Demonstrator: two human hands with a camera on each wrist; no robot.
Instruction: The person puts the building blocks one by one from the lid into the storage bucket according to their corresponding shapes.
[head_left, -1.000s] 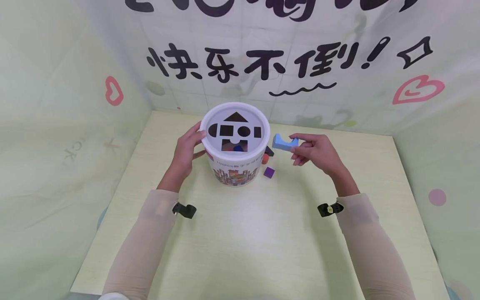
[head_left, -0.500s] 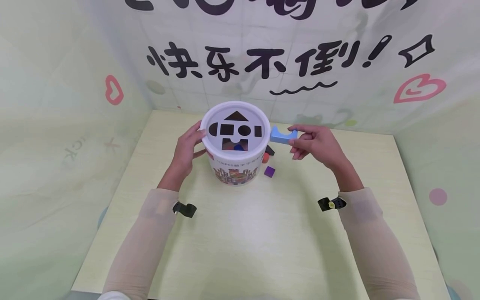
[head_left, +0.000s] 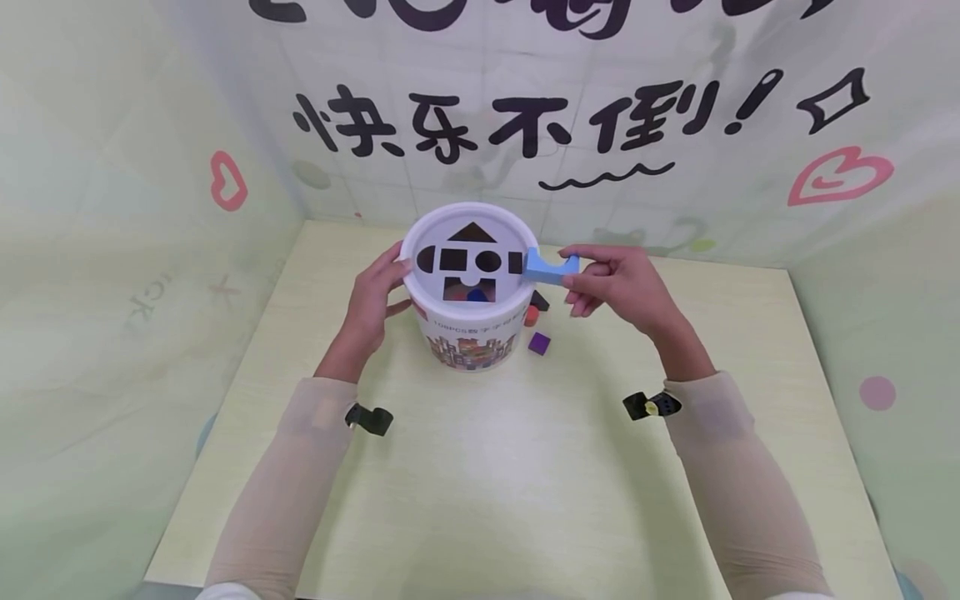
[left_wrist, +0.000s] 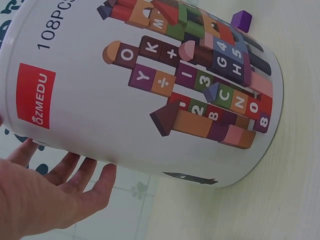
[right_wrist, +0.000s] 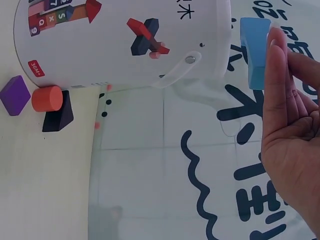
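A white lidded bucket (head_left: pixel 471 333) stands upright, its lid (head_left: pixel 495 292) cut with several shaped holes. My left hand (head_left: pixel 371 300) holds the bucket's left side, fingers spread round its wall near the rim, as the left wrist view also shows on the printed wall (left_wrist: pixel 100 90). My right hand (head_left: pixel 622 283) pinches one end of a light blue arch block (head_left: pixel 543 270) between thumb and fingers. The block's far end overlaps the lid's right rim in the head view; its curved notch faces up. In the right wrist view the arch block (right_wrist: pixel 255 50) is beside the bucket's top.
By the bucket's right foot lie a purple block (head_left: pixel 539 343), an orange-red cylinder block (head_left: pixel 532 316) and a dark wedge block (right_wrist: pixel 59 114). Blue and red pieces show through the arch-shaped hole. The pale table (head_left: pixel 495 467) meets a printed backdrop (head_left: pixel 480 183) behind the bucket.
My right hand has moved left with the arch block, from beside the bucket to over the lid's right rim. The left hand and the bucket have stayed put.
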